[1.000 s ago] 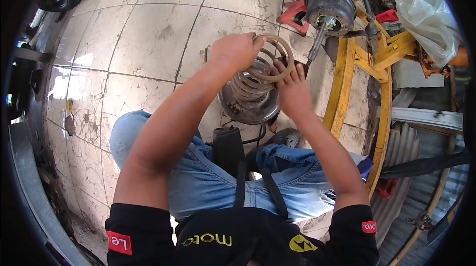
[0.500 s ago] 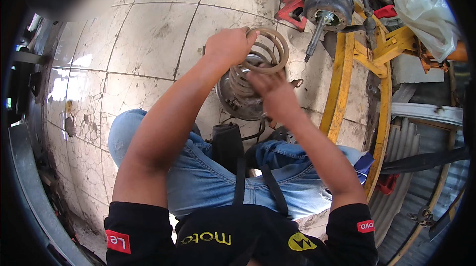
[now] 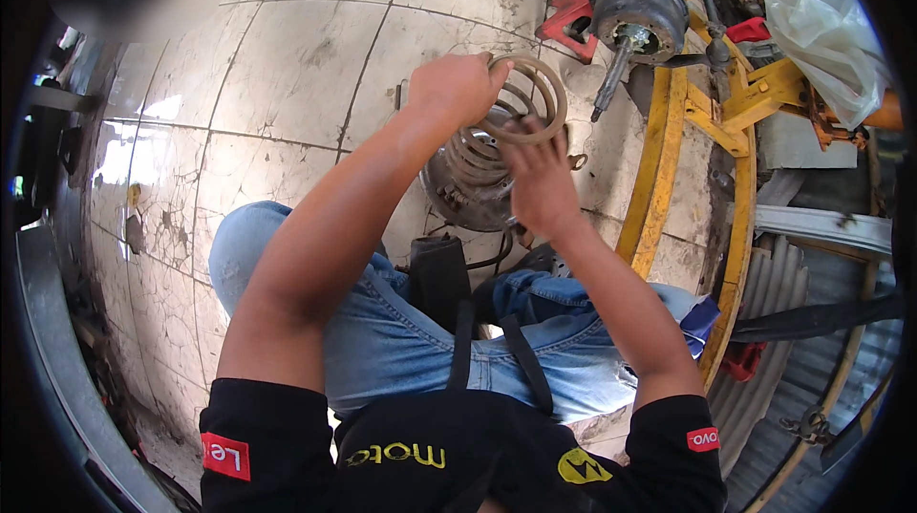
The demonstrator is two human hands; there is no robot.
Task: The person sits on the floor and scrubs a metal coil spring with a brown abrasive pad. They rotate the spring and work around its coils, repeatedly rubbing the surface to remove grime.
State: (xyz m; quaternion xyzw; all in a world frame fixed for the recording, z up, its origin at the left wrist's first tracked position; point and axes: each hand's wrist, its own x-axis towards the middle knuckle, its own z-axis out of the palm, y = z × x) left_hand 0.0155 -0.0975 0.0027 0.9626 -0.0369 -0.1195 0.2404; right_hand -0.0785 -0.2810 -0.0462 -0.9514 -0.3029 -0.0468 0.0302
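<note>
A tan-brown coil spring (image 3: pixel 473 160) stands tilted on a round, dark metal drum-like part (image 3: pixel 478 215) on the floor in front of my knees. With its fingers wrapped round the upper coil, my left hand (image 3: pixel 457 90) grips the spring from the left. My right hand (image 3: pixel 546 186) is at the spring's right side, fingers stretched and spread along the coils; the fingertips are a little blurred. The spring's lower end is partly hidden among its own coils.
A dark brake drum with a protruding shaft (image 3: pixel 638 24) sits at the far right, beside a red stand (image 3: pixel 570 26). A yellow metal frame (image 3: pixel 659 160) runs along my right. A clear plastic bag (image 3: pixel 821 35) hangs over it. Tiled floor (image 3: pixel 287 64) spreads ahead and left.
The spring's upper end has shifted slightly to the right, with my left hand still gripping it. My right hand has moved a little to the right and its fingers are more spread.
</note>
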